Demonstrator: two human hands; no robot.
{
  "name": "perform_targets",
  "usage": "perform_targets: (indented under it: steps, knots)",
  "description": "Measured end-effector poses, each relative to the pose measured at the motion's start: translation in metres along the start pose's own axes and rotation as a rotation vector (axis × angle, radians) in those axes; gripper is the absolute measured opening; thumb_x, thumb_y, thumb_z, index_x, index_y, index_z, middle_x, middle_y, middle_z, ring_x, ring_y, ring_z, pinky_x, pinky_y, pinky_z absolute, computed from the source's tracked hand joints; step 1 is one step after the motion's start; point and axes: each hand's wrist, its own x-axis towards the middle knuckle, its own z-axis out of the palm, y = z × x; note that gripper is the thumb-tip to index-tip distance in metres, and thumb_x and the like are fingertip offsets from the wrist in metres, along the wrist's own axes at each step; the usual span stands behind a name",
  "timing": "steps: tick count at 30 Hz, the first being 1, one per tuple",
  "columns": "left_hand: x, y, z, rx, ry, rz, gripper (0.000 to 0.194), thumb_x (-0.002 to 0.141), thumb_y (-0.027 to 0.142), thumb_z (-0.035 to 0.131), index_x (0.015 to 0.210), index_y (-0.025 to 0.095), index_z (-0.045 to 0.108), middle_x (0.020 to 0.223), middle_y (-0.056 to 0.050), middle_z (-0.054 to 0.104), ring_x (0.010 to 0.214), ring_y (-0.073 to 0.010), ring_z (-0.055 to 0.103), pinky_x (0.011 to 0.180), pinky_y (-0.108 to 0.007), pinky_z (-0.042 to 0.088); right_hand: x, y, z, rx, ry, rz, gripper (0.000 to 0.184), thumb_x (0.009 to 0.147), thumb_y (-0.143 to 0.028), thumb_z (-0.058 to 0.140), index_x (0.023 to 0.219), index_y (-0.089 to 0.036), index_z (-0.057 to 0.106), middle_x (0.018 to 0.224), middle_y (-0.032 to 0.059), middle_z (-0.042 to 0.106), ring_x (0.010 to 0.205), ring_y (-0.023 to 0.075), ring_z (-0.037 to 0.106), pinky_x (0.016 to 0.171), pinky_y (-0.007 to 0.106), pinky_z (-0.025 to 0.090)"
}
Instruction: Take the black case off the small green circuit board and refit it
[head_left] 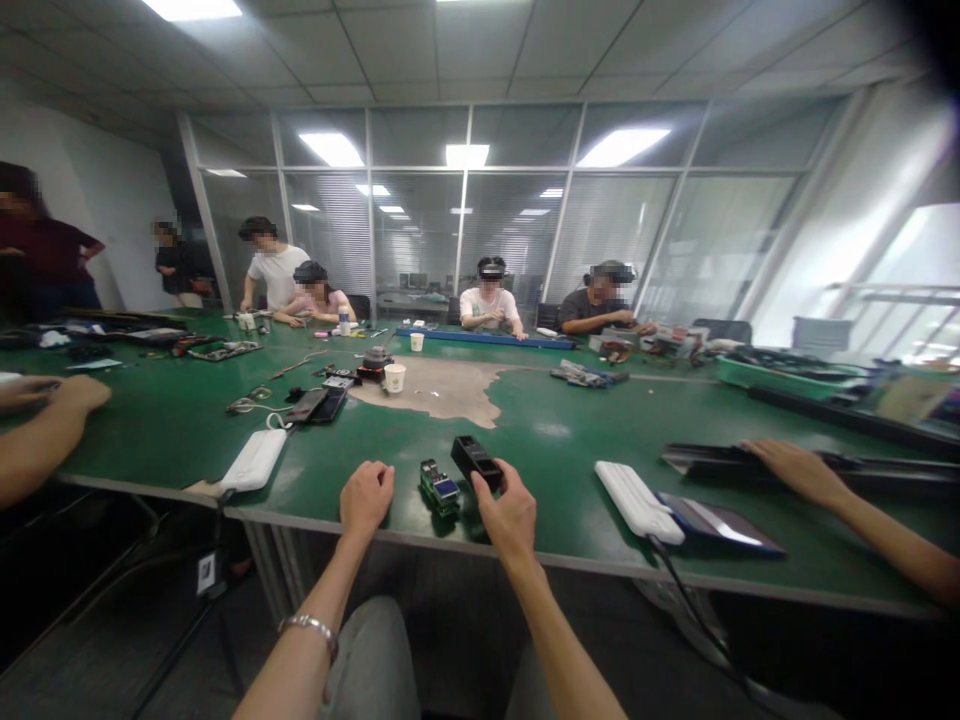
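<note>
So the right hand [508, 508] has a black case [477, 462] pinched between thumb and fingers, held tilted over the near edge of the green table [555, 440]. The left hand [367, 497] is curled up in a loose fist by the table edge, can't tell if anything's inside it. Sitting between the two is a small circuit board [439, 489] with a little screen on it, just beside the case. Further out to the left there's a white power bank [256, 460], and another white pack [637, 502] off to the right, next to a dark flat panel [720, 524]. Past the board, a paper cup [394, 378] stands on a bare brownish patch [442, 390].
</note>
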Motion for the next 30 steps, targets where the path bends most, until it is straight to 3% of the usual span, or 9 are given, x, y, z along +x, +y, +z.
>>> perform_targets:
  steps: [5, 10, 20, 30]
  knots:
    - [0.000, 0.000, 0.000, 0.001, -0.003, -0.012, 0.033, 0.092, 0.042, 0.040, 0.081, 0.023, 0.065, 0.086, -0.003, 0.064, 0.077, -0.0149, 0.058, 0.064, -0.024, 0.033, -0.001, -0.041, -0.003, 0.072, -0.037, -0.042, 0.046, 0.080, -0.050, 0.056, 0.115, -0.019, 0.061, 0.101, 0.0085, 0.069, 0.090, 0.0226, 0.064, 0.080, 0.032, 0.046]
    - [0.000, -0.001, 0.001, 0.002, 0.004, -0.020, 0.033, 0.093, 0.042, 0.040, 0.082, 0.023, 0.065, 0.085, -0.003, 0.064, 0.078, -0.0149, 0.058, 0.065, -0.024, 0.033, -0.008, -0.054, 0.011, 0.008, -0.085, -0.065, 0.038, 0.080, -0.044, 0.057, 0.109, -0.020, 0.063, 0.094, 0.0073, 0.069, 0.087, 0.0222, 0.064, 0.077, 0.031, 0.046]
    - [0.000, 0.000, -0.002, 0.004, -0.004, -0.002, 0.034, 0.093, 0.042, 0.039, 0.081, 0.022, 0.064, 0.086, -0.003, 0.063, 0.078, -0.0147, 0.057, 0.066, -0.024, 0.033, -0.028, -0.042, 0.025, -0.073, -0.130, -0.075, 0.040, 0.080, -0.041, 0.058, 0.113, -0.018, 0.060, 0.097, 0.0099, 0.068, 0.093, 0.0256, 0.063, 0.082, 0.033, 0.045]
    - [0.000, -0.001, -0.002, 0.001, -0.005, -0.003, 0.034, 0.093, 0.042, 0.040, 0.083, 0.023, 0.065, 0.086, -0.004, 0.063, 0.078, -0.0153, 0.057, 0.066, -0.024, 0.033, -0.045, -0.021, 0.030, -0.106, -0.165, -0.138, 0.055, 0.080, -0.043, 0.059, 0.126, -0.013, 0.053, 0.115, 0.0153, 0.063, 0.105, 0.0296, 0.058, 0.092, 0.041, 0.043]
